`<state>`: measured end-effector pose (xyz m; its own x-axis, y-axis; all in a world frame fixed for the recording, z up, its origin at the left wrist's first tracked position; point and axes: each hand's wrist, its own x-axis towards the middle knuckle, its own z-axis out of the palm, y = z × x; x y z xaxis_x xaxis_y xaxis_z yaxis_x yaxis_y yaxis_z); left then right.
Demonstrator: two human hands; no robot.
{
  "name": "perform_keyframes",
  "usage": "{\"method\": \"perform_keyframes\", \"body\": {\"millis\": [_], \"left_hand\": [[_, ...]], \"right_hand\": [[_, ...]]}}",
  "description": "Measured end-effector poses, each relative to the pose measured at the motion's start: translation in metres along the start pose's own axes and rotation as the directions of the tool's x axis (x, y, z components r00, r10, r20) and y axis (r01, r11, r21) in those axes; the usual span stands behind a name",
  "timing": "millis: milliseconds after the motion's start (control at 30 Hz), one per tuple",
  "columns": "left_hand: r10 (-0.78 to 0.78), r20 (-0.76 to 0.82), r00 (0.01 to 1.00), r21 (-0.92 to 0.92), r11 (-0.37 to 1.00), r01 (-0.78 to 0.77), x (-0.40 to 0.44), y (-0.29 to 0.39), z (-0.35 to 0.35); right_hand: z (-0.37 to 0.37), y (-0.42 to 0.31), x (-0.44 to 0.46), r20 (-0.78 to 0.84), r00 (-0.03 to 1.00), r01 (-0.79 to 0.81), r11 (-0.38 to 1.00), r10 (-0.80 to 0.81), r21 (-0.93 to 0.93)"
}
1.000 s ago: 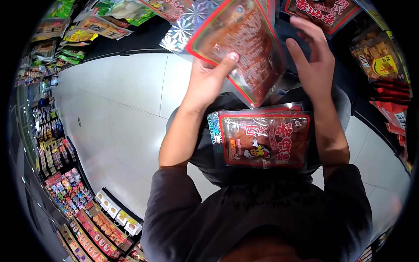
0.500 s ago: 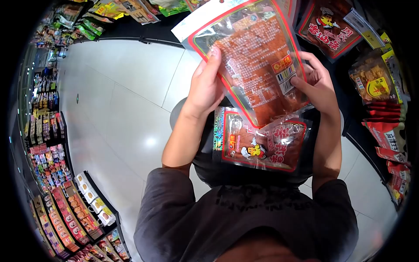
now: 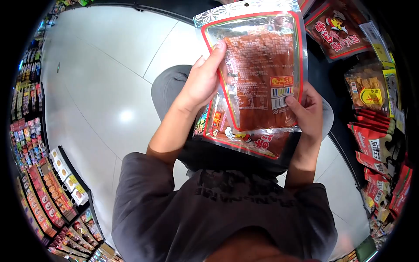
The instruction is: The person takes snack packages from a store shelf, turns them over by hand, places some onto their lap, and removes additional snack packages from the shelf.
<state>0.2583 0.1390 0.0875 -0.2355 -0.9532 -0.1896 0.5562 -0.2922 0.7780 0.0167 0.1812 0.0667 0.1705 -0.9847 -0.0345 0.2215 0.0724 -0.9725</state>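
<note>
Straightened since half a second ago, the packet (image 3: pixel 262 65) I'm watching through the head camera now stands nearly square and covers more of the second packet (image 3: pixel 257 144) in the lap. I see it between both hands: the left hand (image 3: pixel 203 81) grips its left edge, thumb across the front; the right hand (image 3: pixel 309 111) grips its lower right edge, thumb beside the barcode. Pale floor (image 3: pixel 100 65) gives wide room left of the packet. Right of it, I see the dark shelf edge (image 3: pixel 345 153) running near, with a displayed packet (image 3: pixel 336 32) beside its upper right corner.
</note>
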Motion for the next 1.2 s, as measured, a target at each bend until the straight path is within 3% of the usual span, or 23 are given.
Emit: {"method": "perform_keyframes", "body": {"millis": [267,367,533,700,800,867,900,967,1200], "left_hand": [[-0.007,-0.057,0.998,0.220,0.975,0.020,-0.019,-0.012,-0.009],[0.006,0.045,0.999,0.207,0.978,-0.015,-0.022,-0.010,-0.009],[-0.011,0.015,1.000,0.247,0.969,0.007,-0.015,-0.014,-0.011],[-0.028,-0.004,1.000,0.313,0.949,0.028,-0.014,-0.015,-0.012],[-0.012,0.008,1.000,0.240,0.971,0.010,-0.015,-0.017,-0.007],[0.119,-0.066,0.991,0.071,0.991,-0.114,-0.017,-0.015,0.006],[0.115,-0.069,0.991,0.071,0.991,-0.110,-0.018,-0.017,0.003],[0.132,0.099,0.986,0.012,0.991,-0.134,-0.019,-0.022,-0.010],[0.127,0.118,0.985,-0.083,0.990,-0.118,-0.031,-0.022,-0.012]], "right_hand": [[-0.007,0.011,-0.018,0.049,0.991,-0.126,0.992,0.126,-0.012],[-0.006,0.015,-0.020,0.032,0.994,-0.106,0.993,0.108,-0.053],[-0.001,0.014,-0.019,-0.069,0.988,-0.148,0.985,0.142,-0.092],[-0.002,0.016,-0.019,-0.062,0.990,-0.135,0.985,0.129,-0.103],[0.001,0.015,-0.018,-0.077,0.989,-0.134,0.987,0.127,-0.085],[-0.001,0.016,-0.017,-0.087,0.988,-0.132,0.989,0.126,-0.067],[-0.005,0.018,-0.017,-0.064,0.990,-0.129,0.990,0.125,-0.062],[-0.006,0.018,-0.018,-0.043,0.991,-0.130,0.990,0.128,-0.054],[-0.006,0.015,-0.022,-0.018,0.994,-0.108,0.983,0.106,-0.150]]}}
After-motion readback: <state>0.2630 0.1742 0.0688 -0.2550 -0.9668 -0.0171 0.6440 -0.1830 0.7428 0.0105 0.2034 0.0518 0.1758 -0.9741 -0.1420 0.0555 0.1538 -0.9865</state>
